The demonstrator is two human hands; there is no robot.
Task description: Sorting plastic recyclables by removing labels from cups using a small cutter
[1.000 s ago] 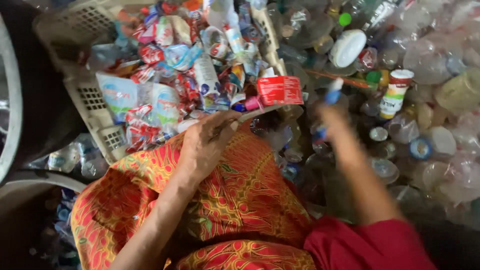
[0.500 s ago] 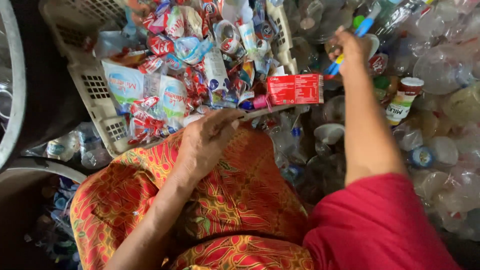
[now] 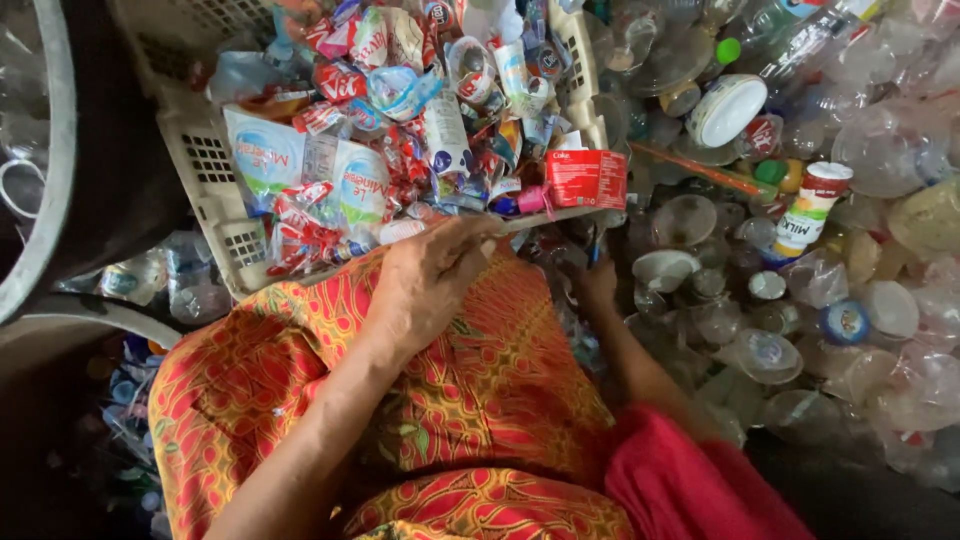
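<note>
Left hand [image 3: 435,275] is resting on the knee in the orange patterned cloth [image 3: 480,390], fingers curled over the near rim of the white plastic basket [image 3: 215,190] stuffed with labels and wrappers. Right hand [image 3: 598,285] is down among clear plastic bottles [image 3: 770,355] just beside the basket; can't tell if it's open or closed, too blurry.

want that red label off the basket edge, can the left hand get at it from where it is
Probably yes. The left hand rests at the basket rim, with the red label just along the same edge. Nothing lies between them, and the right hand sits lower, among the bottles.
</note>
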